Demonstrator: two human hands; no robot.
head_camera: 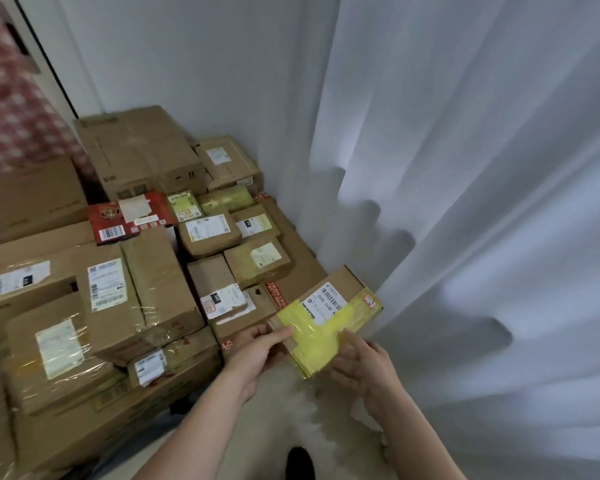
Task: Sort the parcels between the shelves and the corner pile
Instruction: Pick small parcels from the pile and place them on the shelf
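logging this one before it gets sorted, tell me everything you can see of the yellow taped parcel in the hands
A flat brown cardboard parcel wrapped with wide glossy yellow tape, a white barcode label on top. It is held tilted beside the corner pile. The left hand pinches its near left corner; the right hand touches its near right edge with straight fingers.

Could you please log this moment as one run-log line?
left hand: grips yellow-taped parcel | right hand: straight fingers touch its edge | place: at corner pile edge, beside curtain
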